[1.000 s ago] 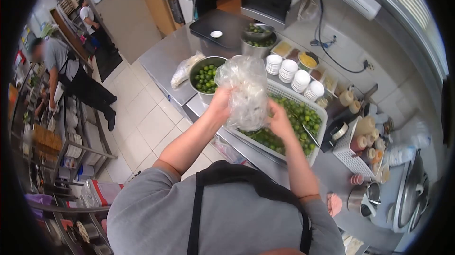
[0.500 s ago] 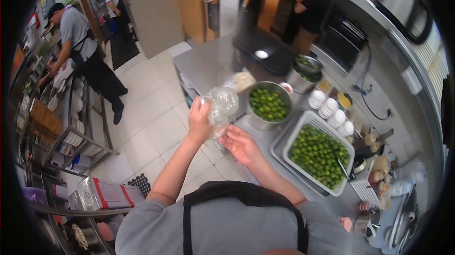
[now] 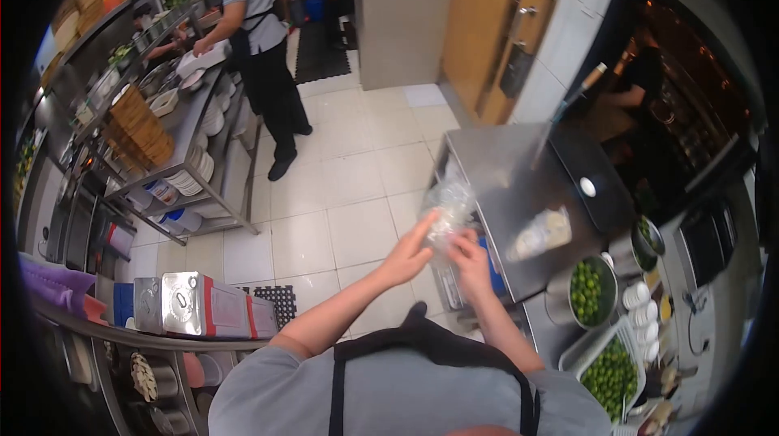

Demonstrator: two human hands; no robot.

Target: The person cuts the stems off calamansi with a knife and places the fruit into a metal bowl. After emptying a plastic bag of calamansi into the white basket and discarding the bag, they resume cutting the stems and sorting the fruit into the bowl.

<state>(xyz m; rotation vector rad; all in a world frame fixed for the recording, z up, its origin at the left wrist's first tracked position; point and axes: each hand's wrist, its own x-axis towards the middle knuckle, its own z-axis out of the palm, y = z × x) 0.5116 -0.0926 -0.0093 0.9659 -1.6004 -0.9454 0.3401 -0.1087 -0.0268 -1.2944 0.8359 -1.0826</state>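
A clear plastic bag [image 3: 451, 199] with something pale inside is held up in front of my body, over the floor beside the steel table. My left hand [image 3: 408, 253] is against its lower left side, fingers stretched upward. Closed around the bag's lower right part is my right hand [image 3: 468, 256], its fingertips slightly blurred. Another packet with pale contents [image 3: 545, 233] lies on the steel table [image 3: 507, 172] to the right of my hands.
A pot of green limes [image 3: 586, 292] and a white tray of limes [image 3: 610, 375] stand at the right. A black tray [image 3: 596, 184] lies on the table. At the left are a co-worker [image 3: 264, 47], stacked plates [image 3: 191, 176] and tins [image 3: 203, 304]. Other people stand farther back.
The view has swung to the right side of the room's left, so the table and limes now sit farther right. My left hand has loosened from a closed grip to stretched fingers.
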